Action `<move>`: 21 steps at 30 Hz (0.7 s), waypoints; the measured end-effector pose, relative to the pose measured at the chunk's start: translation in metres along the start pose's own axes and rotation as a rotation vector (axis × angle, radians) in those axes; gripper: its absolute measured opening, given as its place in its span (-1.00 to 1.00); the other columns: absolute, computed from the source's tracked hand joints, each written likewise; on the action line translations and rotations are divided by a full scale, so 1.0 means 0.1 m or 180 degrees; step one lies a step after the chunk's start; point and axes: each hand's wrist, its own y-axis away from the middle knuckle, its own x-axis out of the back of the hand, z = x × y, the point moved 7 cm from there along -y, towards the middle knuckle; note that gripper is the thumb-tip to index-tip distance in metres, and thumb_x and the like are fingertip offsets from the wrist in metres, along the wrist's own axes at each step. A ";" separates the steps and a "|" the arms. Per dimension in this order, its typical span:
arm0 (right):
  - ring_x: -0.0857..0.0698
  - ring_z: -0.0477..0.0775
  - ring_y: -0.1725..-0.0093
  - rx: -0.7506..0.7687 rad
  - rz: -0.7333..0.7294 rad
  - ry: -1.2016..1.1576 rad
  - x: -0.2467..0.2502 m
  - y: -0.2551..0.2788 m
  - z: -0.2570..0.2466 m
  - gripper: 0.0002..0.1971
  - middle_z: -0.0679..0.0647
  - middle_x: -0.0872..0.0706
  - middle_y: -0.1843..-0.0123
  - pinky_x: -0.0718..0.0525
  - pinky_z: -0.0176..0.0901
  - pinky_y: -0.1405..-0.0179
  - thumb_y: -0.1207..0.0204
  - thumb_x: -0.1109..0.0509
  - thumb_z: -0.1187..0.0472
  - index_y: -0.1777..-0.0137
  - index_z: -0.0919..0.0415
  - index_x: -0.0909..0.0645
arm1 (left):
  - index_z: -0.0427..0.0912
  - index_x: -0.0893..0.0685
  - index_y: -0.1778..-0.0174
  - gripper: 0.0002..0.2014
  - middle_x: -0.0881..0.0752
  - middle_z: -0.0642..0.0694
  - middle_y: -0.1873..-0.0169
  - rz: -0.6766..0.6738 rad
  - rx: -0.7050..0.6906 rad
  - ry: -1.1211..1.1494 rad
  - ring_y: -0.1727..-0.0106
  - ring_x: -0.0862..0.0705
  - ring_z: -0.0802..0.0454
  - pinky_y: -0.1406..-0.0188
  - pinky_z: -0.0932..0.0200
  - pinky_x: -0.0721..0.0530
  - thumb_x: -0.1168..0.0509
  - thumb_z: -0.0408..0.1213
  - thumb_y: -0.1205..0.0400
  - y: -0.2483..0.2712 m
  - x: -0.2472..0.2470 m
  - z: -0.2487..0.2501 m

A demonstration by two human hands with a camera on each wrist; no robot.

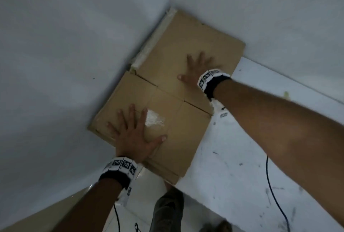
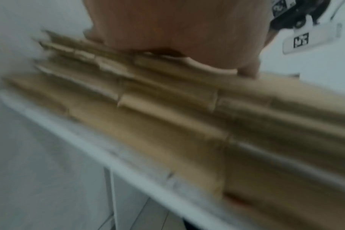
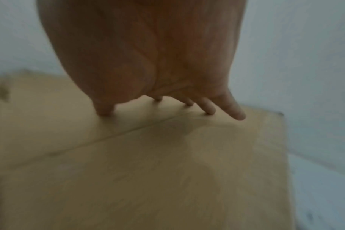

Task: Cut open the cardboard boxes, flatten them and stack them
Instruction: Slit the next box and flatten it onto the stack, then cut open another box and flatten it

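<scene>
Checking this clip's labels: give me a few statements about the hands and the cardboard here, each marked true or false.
1. Both hands lie flat on the flattened cardboard. True.
2. The right hand holds a knife. False: it holds nothing, fingers spread.
3. The stack sits in a corner between white walls. True.
4. The left hand is off the cardboard. False: it presses beside a patch of clear tape.

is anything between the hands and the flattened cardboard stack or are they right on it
Nothing visible stands between them. The left hand and the right hand both lie spread flat on the top sheet of the cardboard stack, which sits in the wall corner on the white table.
</scene>
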 end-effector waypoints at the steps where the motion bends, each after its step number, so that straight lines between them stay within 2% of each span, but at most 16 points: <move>1: 0.10 0.62 -0.71 -0.0037 0.0008 -0.0050 -0.08 0.20 -0.06 -0.04 0.22 0.24 -0.80 -0.02 0.77 -0.51 -0.53 -0.24 -0.46 -0.78 -0.13 0.13 | 0.21 0.40 -0.76 0.20 0.44 -0.07 -0.76 -0.0063 0.0014 -0.0006 -0.76 0.41 -0.36 -0.56 -0.64 0.45 0.10 0.79 -0.35 0.04 0.04 0.03; 3: -0.29 0.53 -0.60 0.0126 0.0269 -0.0077 -0.25 0.72 -0.07 -0.25 0.27 -0.15 -0.72 -0.36 0.56 -0.48 -0.60 -0.29 -0.28 -0.69 0.01 -0.16 | 0.10 0.36 -0.78 0.19 0.32 -0.11 -0.79 -0.0099 0.0122 -0.0021 -0.78 0.30 -0.40 -0.52 -0.54 0.50 -0.08 0.66 -0.44 0.13 0.14 0.13; 4: -0.41 0.44 -0.51 0.0258 0.0426 -0.0158 -0.34 1.04 -0.01 -0.32 0.25 -0.30 -0.63 -0.48 0.43 -0.42 -0.62 -0.29 -0.21 -0.64 0.06 -0.26 | 0.03 0.23 -0.81 0.16 0.18 -0.19 -0.81 -0.0043 0.0154 -0.0007 -0.79 0.17 -0.42 -0.58 -0.53 0.41 -0.23 0.52 -0.49 0.20 0.21 0.21; 5: -0.48 0.38 -0.44 0.0381 0.0531 -0.0282 -0.46 1.38 0.08 -0.39 0.25 -0.41 -0.54 -0.54 0.32 -0.36 -0.63 -0.28 -0.17 -0.59 0.11 -0.34 | -0.06 -0.04 -0.79 0.04 -0.06 -0.29 -0.79 0.0123 0.0051 0.0028 -0.76 -0.05 -0.44 -0.66 -0.53 0.14 -0.36 0.32 -0.51 0.29 0.28 0.34; 6: -0.52 0.34 -0.38 0.0468 0.0594 -0.0427 -0.60 1.74 0.23 -0.45 0.24 -0.49 -0.46 -0.58 0.24 -0.31 -0.65 -0.27 -0.14 -0.53 0.15 -0.41 | -0.14 -0.36 -0.65 -0.18 -0.35 -0.35 -0.64 0.0329 -0.0264 0.0071 -0.62 -0.34 -0.44 -0.60 -0.49 -0.23 -0.41 0.13 -0.51 0.40 0.32 0.53; 7: -0.57 0.31 -0.32 0.0460 0.0573 -0.0583 -0.78 2.07 0.43 -0.53 0.22 -0.57 -0.36 -0.59 0.15 -0.25 -0.67 -0.25 -0.14 -0.43 0.15 -0.48 | -0.17 -0.59 -0.38 -0.45 -0.58 -0.31 -0.39 0.0496 -0.0685 0.0089 -0.37 -0.55 -0.37 -0.37 -0.37 -0.52 -0.38 0.01 -0.51 0.55 0.32 0.74; 8: -0.61 0.27 -0.26 0.0368 0.0507 -0.0782 -1.03 2.36 0.69 -0.60 0.19 -0.64 -0.26 -0.59 0.08 -0.18 -0.68 -0.25 -0.15 -0.32 0.12 -0.54 | -0.15 -0.65 -0.10 -0.68 -0.67 -0.21 -0.12 0.0565 -0.1062 0.0091 -0.11 -0.63 -0.26 -0.10 -0.21 -0.63 -0.31 -0.04 -0.52 0.70 0.27 0.93; 9: -0.66 0.23 -0.20 0.0167 0.0415 -0.1030 -1.29 2.64 1.02 -0.66 0.15 -0.70 -0.15 -0.59 0.01 -0.13 -0.67 -0.27 -0.17 -0.21 0.07 -0.58 | -0.10 -0.61 0.09 -0.82 -0.66 -0.10 0.10 0.0373 -0.1386 0.0203 0.09 -0.61 -0.13 0.10 -0.08 -0.60 -0.24 -0.07 -0.57 0.87 0.16 1.14; 10: -0.71 0.20 -0.14 -0.0094 0.0298 -0.1320 -1.59 2.91 1.39 -0.71 0.11 -0.73 -0.03 -0.60 -0.04 -0.08 -0.66 -0.29 -0.18 -0.10 0.02 -0.59 | -0.05 -0.56 0.18 -0.86 -0.62 -0.01 0.24 0.0022 -0.1631 0.0342 0.22 -0.57 -0.01 0.22 0.02 -0.53 -0.24 -0.08 -0.62 1.04 0.02 1.34; 12: -0.75 0.15 -0.08 -0.0659 0.0088 -0.1821 -2.23 3.49 2.14 -0.79 0.04 -0.73 0.11 -0.61 -0.11 -0.03 -0.63 -0.34 -0.16 0.03 -0.04 -0.55 | 0.06 -0.52 0.19 -0.83 -0.61 0.08 0.36 -0.0822 -0.1933 0.0372 0.33 -0.54 0.21 0.35 0.21 -0.42 -0.33 -0.07 -0.69 1.39 -0.38 1.68; 13: -0.75 0.13 -0.08 -0.0943 -0.0008 -0.1991 -2.55 3.84 2.51 -0.80 0.04 -0.73 0.10 -0.61 -0.13 -0.03 -0.63 -0.35 -0.14 0.04 -0.05 -0.54 | 0.08 -0.52 0.16 -0.83 -0.64 0.08 0.36 -0.1132 -0.2033 0.0263 0.33 -0.56 0.25 0.37 0.26 -0.42 -0.35 -0.04 -0.69 1.57 -0.59 1.85; 15: -0.73 0.13 -0.12 -0.1464 -0.0119 -0.2212 -3.21 4.62 3.16 -0.82 0.07 -0.77 -0.01 -0.61 -0.12 -0.05 -0.64 -0.34 -0.10 0.04 -0.02 -0.53 | 0.08 -0.55 0.11 -0.85 -0.71 0.06 0.29 -0.1533 -0.2040 -0.0106 0.29 -0.64 0.23 0.33 0.23 -0.51 -0.34 0.01 -0.68 1.91 -1.02 2.11; 17: -0.70 0.11 -0.15 -0.1981 -0.0188 -0.2368 -3.90 5.50 3.65 -0.82 0.06 -0.76 -0.04 -0.60 -0.14 -0.06 -0.64 -0.34 -0.09 0.03 -0.01 -0.53 | 0.02 -0.56 0.07 -0.78 -0.75 0.05 0.16 -0.1831 -0.2063 -0.0454 0.11 -0.73 0.05 0.16 0.12 -0.60 -0.27 0.09 -0.63 2.27 -1.43 2.36; 19: -0.68 0.09 -0.18 -0.2455 -0.0210 -0.2633 -4.59 6.37 3.98 -0.80 0.02 -0.69 0.00 -0.59 -0.15 -0.11 -0.63 -0.35 -0.12 0.03 -0.02 -0.54 | 0.04 -0.58 0.02 -0.67 -0.69 0.09 0.10 -0.2151 -0.2454 -0.0855 -0.06 -0.71 -0.02 0.06 0.17 -0.52 -0.21 0.21 -0.54 2.73 -1.87 2.65; 21: -0.66 0.06 -0.14 -0.2841 -0.0359 -0.2958 -5.21 7.19 4.11 -0.79 0.00 -0.62 0.01 -0.57 -0.19 -0.12 -0.64 -0.37 -0.13 0.02 -0.01 -0.54 | 0.06 -0.58 0.02 -0.76 -0.55 0.18 0.16 -0.2565 -0.2665 -0.1155 -0.11 -0.67 0.00 0.08 0.25 -0.40 -0.29 0.15 -0.66 3.26 -2.17 2.89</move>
